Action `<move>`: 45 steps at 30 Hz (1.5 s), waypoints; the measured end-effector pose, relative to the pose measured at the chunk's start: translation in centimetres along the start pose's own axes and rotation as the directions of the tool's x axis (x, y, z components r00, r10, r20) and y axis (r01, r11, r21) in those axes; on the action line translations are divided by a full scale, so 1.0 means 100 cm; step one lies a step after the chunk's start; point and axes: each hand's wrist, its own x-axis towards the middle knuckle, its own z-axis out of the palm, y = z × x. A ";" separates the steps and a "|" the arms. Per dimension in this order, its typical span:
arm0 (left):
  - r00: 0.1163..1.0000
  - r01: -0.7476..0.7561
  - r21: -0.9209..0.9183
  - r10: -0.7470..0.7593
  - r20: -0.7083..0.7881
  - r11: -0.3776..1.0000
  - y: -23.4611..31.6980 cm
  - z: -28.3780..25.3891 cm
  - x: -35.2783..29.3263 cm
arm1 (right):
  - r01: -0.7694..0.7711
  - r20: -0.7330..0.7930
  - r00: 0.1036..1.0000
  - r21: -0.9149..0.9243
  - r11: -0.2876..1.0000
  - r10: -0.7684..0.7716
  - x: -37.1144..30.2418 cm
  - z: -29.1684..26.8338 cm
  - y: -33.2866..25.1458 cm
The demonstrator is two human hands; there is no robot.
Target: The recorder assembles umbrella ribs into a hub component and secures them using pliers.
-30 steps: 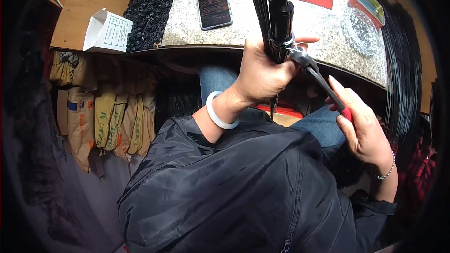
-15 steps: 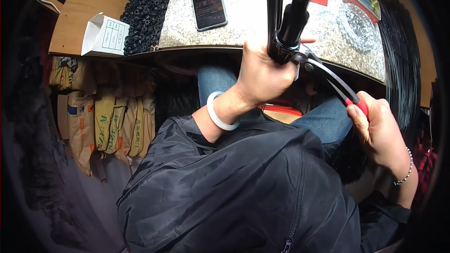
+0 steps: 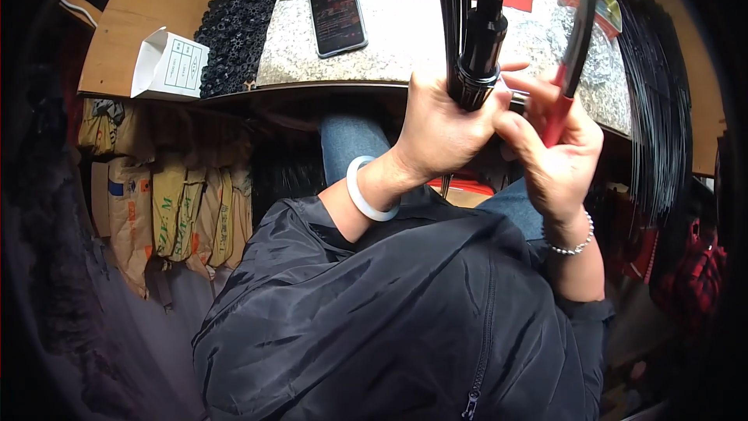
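**Left hand (image 3: 448, 131) grips a black tube (image 3: 485, 37), right hand (image 3: 562, 148) has the pliers (image 3: 575, 66)**

The left hand is closed snugly around the low end of the black tube. The tube stands up out of the fist, leaning a bit to the right, with its round open end on top. A bunch of thin black rods (image 3: 452, 19) goes into the same hand, just left of the tube.

The right hand is curled on the red handles of the pliers. Its thumb and first finger come very near the left hand, so there is only a tiny bit of room there. I cannot tell if they touch. The pliers point up and run off the top of the view. They are blurry, so I cannot tell how wide their jaws are.

Both hands are by the front edge of the speckled top (image 3: 366, 58). A wide patch of that top lies between the phone (image 3: 337, 12) and the rods. The phone sits well back from the edge.

On the left, a white box (image 3: 173, 64) sits right by the edge of the wooden table (image 3: 113, 51). A pile of small black parts (image 3: 238, 35) is just beside it. Long black strands (image 3: 658, 117) hang past the right end of the speckled top.
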 end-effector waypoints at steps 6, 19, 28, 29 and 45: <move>0.995 -0.033 -0.003 0.033 0.092 0.999 0.004 -0.004 -0.002 | 0.083 -0.128 0.989 0.027 0.996 -0.078 0.004 0.011 -0.004; 0.979 -0.189 0.159 0.173 0.112 0.969 0.007 -0.006 0.003 | 0.241 -0.150 0.952 -0.177 0.954 -0.268 0.009 0.004 0.004; 0.981 0.162 0.004 -0.161 -0.111 0.987 0.016 -0.015 0.007 | 0.325 0.031 0.931 -0.517 0.792 -0.363 0.002 -0.031 -0.010; 0.980 0.166 0.003 -0.164 -0.114 0.986 0.017 -0.021 0.008 | 0.285 0.088 0.952 -0.599 0.748 -0.293 -0.002 -0.040 -0.017; 0.997 0.064 0.038 -0.062 -0.039 0.997 0.006 -0.022 0.008 | 0.509 0.464 0.833 -0.856 0.091 -0.300 -0.006 -0.058 -0.048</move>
